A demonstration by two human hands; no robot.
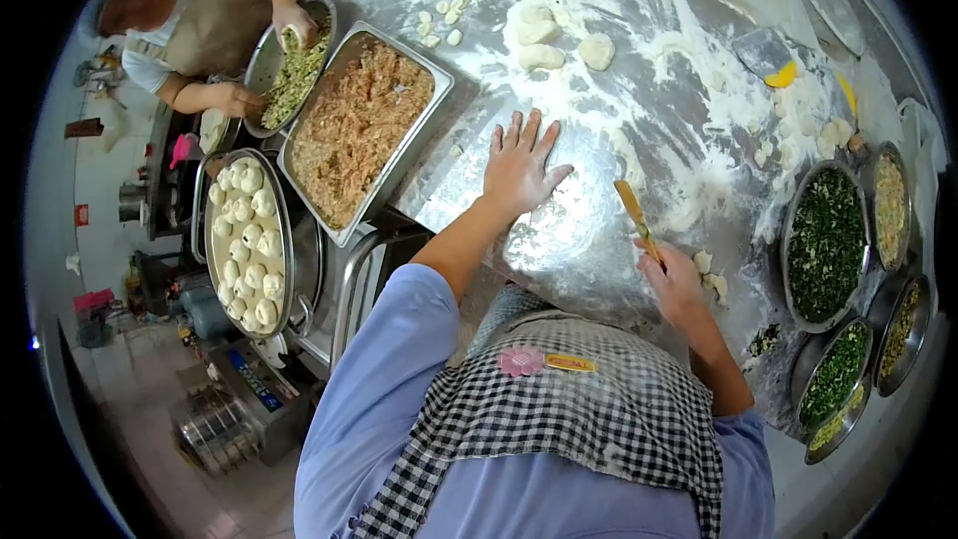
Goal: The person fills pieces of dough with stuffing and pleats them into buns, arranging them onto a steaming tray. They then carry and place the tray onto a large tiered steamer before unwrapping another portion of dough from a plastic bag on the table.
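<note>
My left hand (521, 175) lies flat on the floured steel table (569, 269), fingers spread, with nothing in it. In my right hand (673, 284) is a flat bamboo filling spatula (631, 208), gripped by its lower end, its blade pointing away from me above the table. Small dough scraps (713, 279) lie just right of that hand. Beyond my left hand sit several dough lumps (597, 51), and small dough pieces (454, 37) are scattered further left.
At left stand a deep steel tray (442, 90) of minced filling and a round pan (286, 269) of buns. A co-worker (215, 15) handles chopped vegetables in a bowl (261, 65). At right are bowls of chopped greens (824, 245) and other fillings, plus a yellow-edged scraper (781, 75).
</note>
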